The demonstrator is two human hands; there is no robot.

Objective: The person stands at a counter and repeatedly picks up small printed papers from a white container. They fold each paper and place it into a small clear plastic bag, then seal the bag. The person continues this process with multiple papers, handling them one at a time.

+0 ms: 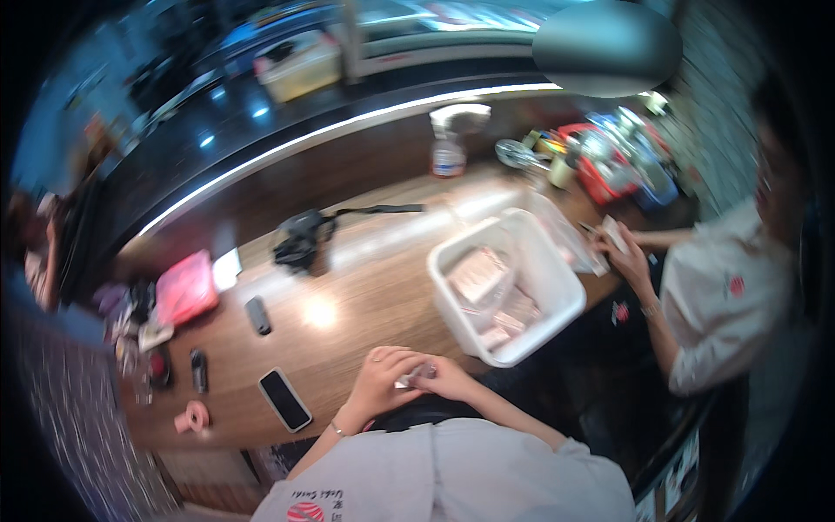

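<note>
At the near edge of the wooden table (365, 307), my left hand (385, 378) and my right hand (447, 378) meet in front of my body. Between them they hold a small pale, partly see-through item (414, 376), whose kind I cannot tell. Just beyond my right hand stands a white plastic bin (554, 307). Inside it lie paper-like bundles (479, 274), some in clear plastic bags. A smartphone (285, 399) with a dark screen lies to the left of my left hand.
A co-worker (717, 293) at the right holds a small white item near a plastic bag (561, 228). Red (603, 189) and blue baskets, a spray bottle (448, 153), a black bag (300, 241), a pink container (187, 287) and a pink tape-like roll (194, 415) are on the table.
</note>
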